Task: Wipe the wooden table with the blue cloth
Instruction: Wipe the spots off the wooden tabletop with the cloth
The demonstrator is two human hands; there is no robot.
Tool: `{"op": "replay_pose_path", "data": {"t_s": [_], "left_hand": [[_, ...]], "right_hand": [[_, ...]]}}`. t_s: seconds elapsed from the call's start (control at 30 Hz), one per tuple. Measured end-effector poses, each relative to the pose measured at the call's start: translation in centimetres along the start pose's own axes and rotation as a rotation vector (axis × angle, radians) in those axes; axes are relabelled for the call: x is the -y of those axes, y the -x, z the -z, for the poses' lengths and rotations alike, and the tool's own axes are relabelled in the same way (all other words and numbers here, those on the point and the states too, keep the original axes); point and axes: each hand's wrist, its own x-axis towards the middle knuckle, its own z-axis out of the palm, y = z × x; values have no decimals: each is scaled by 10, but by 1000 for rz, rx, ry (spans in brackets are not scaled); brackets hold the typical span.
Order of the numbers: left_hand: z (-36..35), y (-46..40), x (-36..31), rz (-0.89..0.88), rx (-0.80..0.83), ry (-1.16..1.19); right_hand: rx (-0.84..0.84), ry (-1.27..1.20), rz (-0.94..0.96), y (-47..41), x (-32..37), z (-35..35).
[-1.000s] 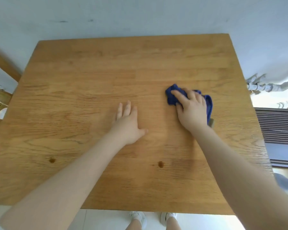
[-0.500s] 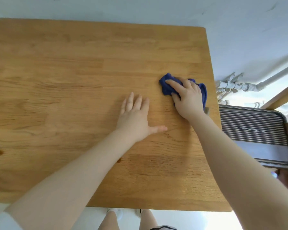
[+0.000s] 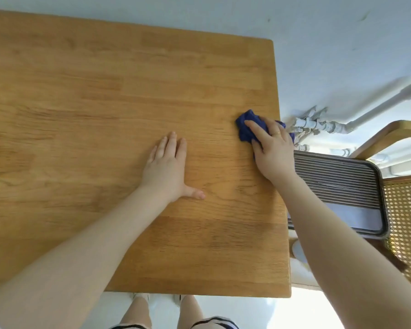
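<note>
The wooden table (image 3: pixel 105 96) fills most of the view. A crumpled blue cloth (image 3: pixel 246 129) lies at the table's right edge, part of it hanging past the edge. My right hand (image 3: pixel 271 150) presses down on the cloth with fingers spread over it; a ring shows on one finger. My left hand (image 3: pixel 169 169) lies flat on the bare wood to the left of the cloth, fingers together and thumb out, holding nothing.
A ribbed grey heater (image 3: pixel 337 191) stands right of the table, close to its edge. White pipes (image 3: pixel 318 125) run along the wall behind it. A wooden chair with a cane seat (image 3: pixel 406 222) is at the far right. My legs (image 3: pixel 164 312) show below the near edge.
My right hand has slid the cloth rightward to the table's right edge. The view has shifted right, so the table's left side is out of frame. The left hand stays flat.
</note>
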Motion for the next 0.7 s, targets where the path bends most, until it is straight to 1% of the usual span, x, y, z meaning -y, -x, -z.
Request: {"op": "replay_pose_path", "data": {"t_s": [0.17, 0.23, 0.3, 0.33, 0.43, 0.5, 0.57, 0.63, 0.7], "left_hand": [[1, 2, -1, -1, -19, 17], [3, 2, -2, 2, -19, 13], [4, 0, -2, -3, -18, 2], [3, 0, -2, -3, -14, -3], [-1, -1, -1, 9, -21, -11], [0, 1, -2, 14, -7, -19], [1, 5, -3, 26, 6, -36], [4, 6, -5, 30, 10, -33], [6, 9, -6, -11, -17, -6]], "right_hand": [[59, -40, 132, 75, 20, 4], [78, -61, 215, 77, 16, 7], [85, -56, 266, 60, 7, 9], [77, -48, 260, 48, 4, 7], [38, -21, 134, 15, 6, -1], [51, -33, 80, 14, 13, -2], [69, -64, 90, 37, 20, 1], [70, -78, 141, 77, 28, 4], [102, -93, 194, 117, 39, 6]]}}
